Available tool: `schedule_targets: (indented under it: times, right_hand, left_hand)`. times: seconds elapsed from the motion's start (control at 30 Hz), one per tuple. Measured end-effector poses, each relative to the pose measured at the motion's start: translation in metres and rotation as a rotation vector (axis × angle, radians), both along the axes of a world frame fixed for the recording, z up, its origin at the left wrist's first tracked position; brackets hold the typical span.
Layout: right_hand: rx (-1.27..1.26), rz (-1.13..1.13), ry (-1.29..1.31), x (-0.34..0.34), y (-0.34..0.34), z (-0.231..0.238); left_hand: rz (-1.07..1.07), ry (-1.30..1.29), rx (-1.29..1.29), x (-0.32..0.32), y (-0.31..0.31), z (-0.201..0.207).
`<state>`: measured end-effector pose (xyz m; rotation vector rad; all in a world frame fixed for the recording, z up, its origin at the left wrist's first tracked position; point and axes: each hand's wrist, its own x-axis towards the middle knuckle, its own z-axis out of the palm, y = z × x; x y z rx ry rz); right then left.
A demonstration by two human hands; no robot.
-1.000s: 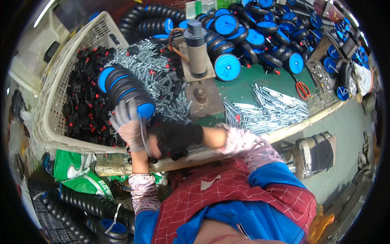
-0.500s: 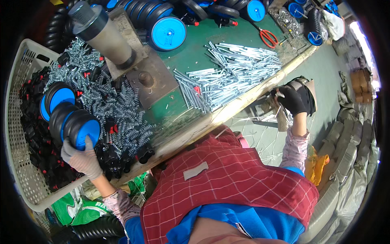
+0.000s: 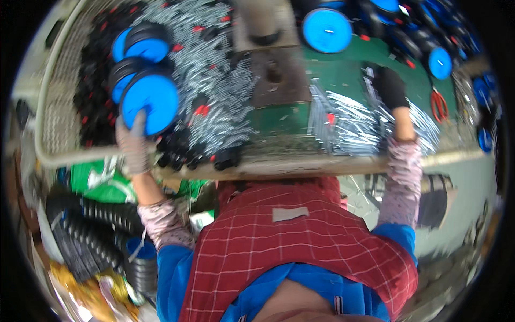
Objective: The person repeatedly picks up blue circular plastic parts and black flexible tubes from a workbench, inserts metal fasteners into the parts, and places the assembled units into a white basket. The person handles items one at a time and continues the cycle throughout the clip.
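My left hand [image 3: 133,144], in a pale glove, grips the lower edge of a black-rimmed blue wheel [image 3: 155,102], its thumb lying on the blue face. More blue wheels [image 3: 146,49] lie just behind that one, over black parts with red bits [image 3: 94,102]. Right of them spreads a heap of metal springs [image 3: 214,91]. My right hand [image 3: 390,87], in a black glove, is over the far side of a pile of long metal pins [image 3: 348,121] on the green tabletop. Motion blurs its fingers, and whether they hold a pin cannot be made out.
A white perforated crate [image 3: 45,123] surrounds the parts on the left. A metal block with a peg [image 3: 276,80] stands mid-table before an upright cylinder [image 3: 260,24]. Red-handled scissors [image 3: 439,104] lie at right. More wheels [image 3: 327,31] line the back.
My right hand has moved from beyond the table's front edge to over the pins. The view has turned to the right-hand side's level. My left hand still grips the wheel.
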<state>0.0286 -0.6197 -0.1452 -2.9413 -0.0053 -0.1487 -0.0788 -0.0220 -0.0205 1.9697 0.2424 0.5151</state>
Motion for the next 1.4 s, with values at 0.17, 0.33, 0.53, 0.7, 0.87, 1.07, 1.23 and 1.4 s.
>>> schedule_targets:
  times: [0.17, 0.33, 0.53, 0.7, 0.87, 1.07, 1.23, 1.4]
  right_hand:
    - [-0.008, 0.078, -0.197, -0.012, 0.0, 0.003]
    - [1.185, -0.024, -0.076, -0.056, 0.069, 0.042]
    - [1.526, 0.369, -0.012, -0.096, 0.203, 0.06]
    - [0.842, 0.631, -0.222, -0.095, 0.228, 0.074]
    - [0.71, 0.798, -0.194, -0.1, 0.225, 0.084]
    - [0.391, 0.997, -0.098, -0.097, 0.243, 0.112]
    - [0.14, 1.22, -0.101, -0.117, 0.235, 0.122]
    - [0.414, 1.014, -0.067, -0.122, 0.2, 0.082]
  left_hand:
    - [-0.198, 0.092, -0.489, -0.02, -0.085, -0.024]
    - [-0.403, 0.254, -0.787, -0.008, -0.132, -0.051]
    - [-0.527, 0.398, -0.781, -0.004, -0.152, -0.06]
    - [-0.527, 0.43, -0.77, -0.013, -0.148, -0.062]
    - [-0.572, 0.479, -1.042, -0.026, -0.141, -0.058]
    - [-0.609, 0.475, -1.099, -0.037, -0.139, -0.037]
    - [-0.779, 0.177, -0.608, -0.063, -0.12, -0.039]
    - [-0.583, 0.184, -0.658, -0.113, -0.077, -0.055]
